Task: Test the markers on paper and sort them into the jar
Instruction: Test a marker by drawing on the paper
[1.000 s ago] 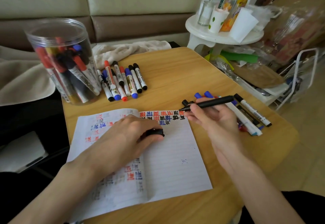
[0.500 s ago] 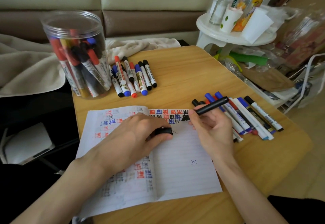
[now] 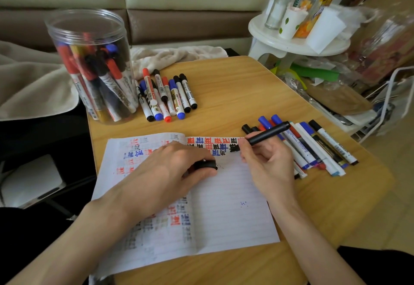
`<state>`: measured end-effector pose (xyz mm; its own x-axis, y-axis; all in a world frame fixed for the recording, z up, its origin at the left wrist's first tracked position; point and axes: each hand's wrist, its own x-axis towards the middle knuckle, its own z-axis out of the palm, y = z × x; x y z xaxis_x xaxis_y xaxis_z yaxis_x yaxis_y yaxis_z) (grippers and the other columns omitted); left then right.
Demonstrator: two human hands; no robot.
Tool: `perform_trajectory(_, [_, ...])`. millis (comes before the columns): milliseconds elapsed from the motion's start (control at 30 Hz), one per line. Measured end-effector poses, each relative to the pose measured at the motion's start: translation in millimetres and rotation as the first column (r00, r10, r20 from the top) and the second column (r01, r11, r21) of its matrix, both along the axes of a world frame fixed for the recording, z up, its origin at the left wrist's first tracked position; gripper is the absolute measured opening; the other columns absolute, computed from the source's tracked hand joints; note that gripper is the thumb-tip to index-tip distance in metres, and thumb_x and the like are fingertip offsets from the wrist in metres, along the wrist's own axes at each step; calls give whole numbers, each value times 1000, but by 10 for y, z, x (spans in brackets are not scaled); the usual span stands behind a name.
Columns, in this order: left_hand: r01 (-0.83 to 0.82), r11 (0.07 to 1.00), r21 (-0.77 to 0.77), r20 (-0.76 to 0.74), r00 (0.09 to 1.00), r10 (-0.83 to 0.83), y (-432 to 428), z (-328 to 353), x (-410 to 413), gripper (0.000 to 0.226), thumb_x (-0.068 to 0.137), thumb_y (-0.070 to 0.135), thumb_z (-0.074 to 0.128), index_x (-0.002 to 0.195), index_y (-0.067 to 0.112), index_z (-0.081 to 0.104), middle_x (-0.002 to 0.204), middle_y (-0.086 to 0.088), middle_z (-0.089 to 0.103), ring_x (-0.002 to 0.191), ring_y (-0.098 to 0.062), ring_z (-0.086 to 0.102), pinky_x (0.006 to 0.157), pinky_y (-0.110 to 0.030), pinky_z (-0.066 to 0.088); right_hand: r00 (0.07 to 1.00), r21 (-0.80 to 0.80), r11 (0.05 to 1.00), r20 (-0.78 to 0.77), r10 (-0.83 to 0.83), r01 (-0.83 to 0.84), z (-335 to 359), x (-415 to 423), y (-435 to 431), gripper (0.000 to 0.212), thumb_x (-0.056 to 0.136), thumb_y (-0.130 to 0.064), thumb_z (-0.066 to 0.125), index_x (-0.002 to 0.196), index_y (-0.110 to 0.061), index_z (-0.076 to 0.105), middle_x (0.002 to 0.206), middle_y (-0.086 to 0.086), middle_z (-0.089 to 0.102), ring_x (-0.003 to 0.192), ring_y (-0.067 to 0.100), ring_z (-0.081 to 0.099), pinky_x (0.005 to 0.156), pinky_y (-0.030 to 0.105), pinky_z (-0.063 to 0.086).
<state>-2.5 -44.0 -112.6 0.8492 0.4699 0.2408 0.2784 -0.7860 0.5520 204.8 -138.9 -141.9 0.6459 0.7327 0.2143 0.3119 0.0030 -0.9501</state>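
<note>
The black marker (image 3: 267, 133) looks light and stiff: a slim, smooth plastic barrel that could roll or slip if held loosely. A pinch low on the barrel, close to the writing end, should give the most control. That is where the right hand (image 3: 266, 166) has it, with thumb and fingers (image 3: 246, 145) curled around the lower barrel and the tail end slanting up and to the right. Pressing hard is probably unwise, since the felt tip is likely soft.

The tip sits at the far edge of the paper (image 3: 224, 206), at the right end of a row of red, blue and black test characters. The left hand (image 3: 165, 170) rests on the paper and pinches the cap (image 3: 205, 165), a short black piece that is small and easy to drop.

The marker is matte black all over, with no label visible from this angle. The jar (image 3: 89, 67) stands at the far left of the desk (image 3: 235, 87), clear plastic, open-topped and already crowded with markers. One loose group (image 3: 167, 96) lies just right of the jar, and another bunch (image 3: 313, 146) lies right of the writing hand.
</note>
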Motion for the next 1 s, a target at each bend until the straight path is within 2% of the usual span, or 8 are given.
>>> perform_trajectory(200, [-1, 1000, -6, -5, 1000, 1, 13, -7, 10, 31, 100, 57, 46, 108, 34, 66, 93, 17, 66, 86, -7, 60, 74, -33, 52, 999, 22, 1000, -32, 16, -15, 10, -15, -8, 11, 93, -16, 77, 103, -15, 73, 90, 2, 78, 82, 16, 76, 76, 27, 61])
perform_trajectory(433, [-7, 1000, -6, -8, 1000, 7, 17, 4, 12, 32, 100, 57, 47, 109, 34, 66, 95, 17, 67, 87, -5, 60, 75, -31, 52, 999, -4, 999, 13, 32, -32, -6, -17, 6, 13, 94, -14, 76, 101, -23, 70, 92, -1, 77, 84, 16, 75, 76, 27, 60])
perform_trajectory(567, [-7, 1000, -5, -10, 1000, 7, 20, -3, 8, 32, 100, 57, 46, 110, 34, 66, 96, 17, 67, 88, -5, 60, 76, -32, 52, 1000, -8, 1000, -18, 13, -14, -16, 11, -3, 12, 95, -14, 75, 105, -17, 70, 94, 2, 76, 86, 18, 74, 80, 30, 62])
perform_trajectory(800, [-8, 1000, -6, -8, 1000, 8, 24, -2, 21, 31, 100, 56, 47, 109, 34, 66, 94, 16, 66, 86, -7, 60, 73, -33, 52, 998, 11, 1000, -57, 30, -29, -7, -25, 14, 10, 92, -7, 77, 99, -14, 73, 91, 4, 78, 84, 23, 75, 79, 33, 62])
perform_trajectory(1000, [-11, 1000, -8, -9, 1000, 11, 26, -2, 17, 30, 100, 56, 47, 110, 35, 66, 96, 17, 67, 87, -4, 60, 75, -32, 53, 1000, -4, 1000, 6, 13, -13, -15, -15, 10, 15, 92, -8, 77, 99, -20, 70, 91, 1, 76, 83, 17, 74, 76, 28, 60])
